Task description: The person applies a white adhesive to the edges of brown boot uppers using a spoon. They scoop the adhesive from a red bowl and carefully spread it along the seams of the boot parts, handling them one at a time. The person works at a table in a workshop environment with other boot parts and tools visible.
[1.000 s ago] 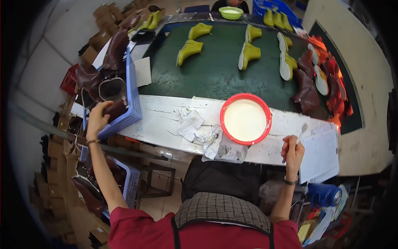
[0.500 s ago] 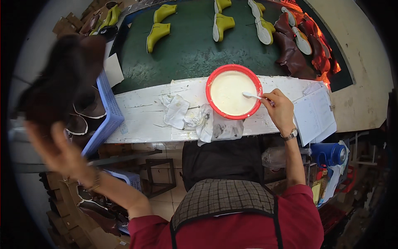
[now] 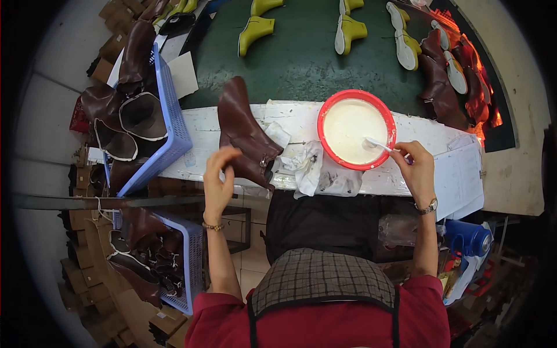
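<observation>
A dark brown leather boot with a zip rests on the white board, its lower end by the near edge. My left hand is at its left side, thumb and fingers apart and curved, the fingertips overlapping the leather. A red-rimmed bowl of creamy white liquid stands to the right of the boot. Between the fingers of my right hand is a slim white toothbrush, its head dipped at the liquid's right side. Crumpled white cloths lie between boot and bowl.
Blue plastic baskets of brown boots stand at the left, one lower. Yellow shoe lasts and white-soled ones stand on the green surface. More brown boots lie under an orange glow. Papers and a blue jug are right.
The brown boot has come from the left onto the white board with my left hand, whose fingers now part beside it. The view has shifted left. My right hand still holds the toothbrush at the bowl.
</observation>
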A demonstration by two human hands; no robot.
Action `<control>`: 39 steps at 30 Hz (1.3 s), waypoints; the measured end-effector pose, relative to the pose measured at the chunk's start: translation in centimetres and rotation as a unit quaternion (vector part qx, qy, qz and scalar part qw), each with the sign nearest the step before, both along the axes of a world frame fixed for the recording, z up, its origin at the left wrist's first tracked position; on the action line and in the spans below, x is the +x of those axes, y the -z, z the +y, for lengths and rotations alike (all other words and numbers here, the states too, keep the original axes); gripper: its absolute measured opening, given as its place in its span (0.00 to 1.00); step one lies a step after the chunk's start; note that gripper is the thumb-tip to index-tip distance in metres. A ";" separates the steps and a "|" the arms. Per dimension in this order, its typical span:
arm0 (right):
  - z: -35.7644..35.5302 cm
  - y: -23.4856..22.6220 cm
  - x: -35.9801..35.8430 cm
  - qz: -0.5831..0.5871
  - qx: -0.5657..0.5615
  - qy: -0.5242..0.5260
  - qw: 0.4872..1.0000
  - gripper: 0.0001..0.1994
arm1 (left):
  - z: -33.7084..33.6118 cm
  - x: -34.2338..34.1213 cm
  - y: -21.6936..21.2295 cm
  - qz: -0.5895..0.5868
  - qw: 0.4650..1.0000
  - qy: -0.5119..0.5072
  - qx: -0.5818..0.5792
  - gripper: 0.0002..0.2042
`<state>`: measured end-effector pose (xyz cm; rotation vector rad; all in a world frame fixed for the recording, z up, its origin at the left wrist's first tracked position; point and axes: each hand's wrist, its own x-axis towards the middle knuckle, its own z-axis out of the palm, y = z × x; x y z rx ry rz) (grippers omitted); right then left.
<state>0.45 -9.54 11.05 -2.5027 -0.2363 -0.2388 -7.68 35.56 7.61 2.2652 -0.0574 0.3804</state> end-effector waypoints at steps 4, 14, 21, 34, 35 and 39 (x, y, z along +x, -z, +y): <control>0.4 0.1 -0.4 0.010 0.054 0.018 0.998 0.07 | -2.2 5.4 -1.3 0.044 0.981 -0.186 -0.023 0.26; 0.3 0.9 -0.3 -0.017 0.108 0.039 0.993 0.09 | -1.0 10.7 -0.3 0.154 0.959 -0.172 0.165 0.43; -0.9 0.8 -0.2 -0.030 0.049 0.026 0.998 0.08 | 5.9 11.5 -11.1 0.309 0.928 0.129 -0.164 0.36; 0.1 0.4 -0.9 -0.007 0.042 0.012 0.999 0.06 | 2.0 9.2 0.0 0.083 0.962 0.034 0.257 0.52; -0.2 0.4 -0.8 0.000 0.035 0.010 0.999 0.06 | 2.1 9.9 -0.1 0.049 0.970 0.025 0.236 0.51; -1.1 1.0 -1.2 -0.005 0.155 0.054 0.986 0.06 | 2.8 9.7 -4.1 0.048 0.999 0.008 0.000 0.26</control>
